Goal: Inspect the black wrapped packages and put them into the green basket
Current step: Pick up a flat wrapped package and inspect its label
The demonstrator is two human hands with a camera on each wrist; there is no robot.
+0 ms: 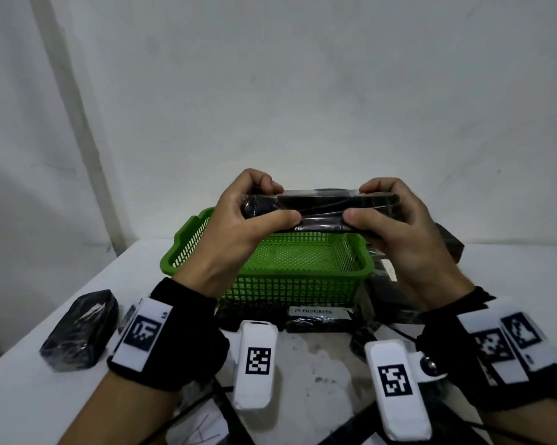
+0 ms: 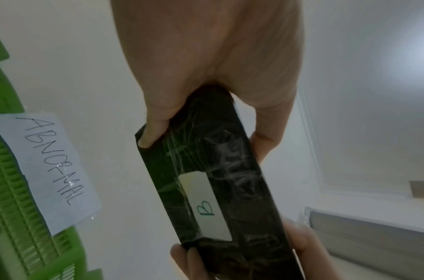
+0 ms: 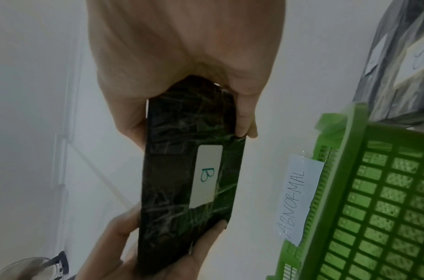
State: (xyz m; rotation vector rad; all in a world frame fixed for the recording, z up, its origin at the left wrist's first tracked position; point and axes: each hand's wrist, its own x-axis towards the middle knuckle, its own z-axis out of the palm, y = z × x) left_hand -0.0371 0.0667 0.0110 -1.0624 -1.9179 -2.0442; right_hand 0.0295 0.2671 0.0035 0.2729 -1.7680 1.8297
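Both hands hold one flat black wrapped package [image 1: 322, 211] level above the green basket [image 1: 270, 284]. My left hand [image 1: 254, 207] grips its left end, thumb on the near edge and fingers curled over the top. My right hand [image 1: 383, 207] grips the right end the same way. On the package's underside [image 2: 220, 189] [image 3: 182, 180] a white label [image 2: 206, 204] [image 3: 206, 176] reads "B". The basket [image 2: 5, 189] [image 3: 373, 199] looks empty in the head view and has a paper tag [image 2: 48, 170] [image 3: 297, 199] reading "ABNORMAL".
Another black wrapped package [image 1: 80, 329] lies on the white table [image 1: 62, 406] at the left. More black packages [image 1: 399, 293] are piled right of the basket. A dark item labelled "IN PROGRESS" [image 1: 315, 316] lies before the basket. A wall stands close behind.
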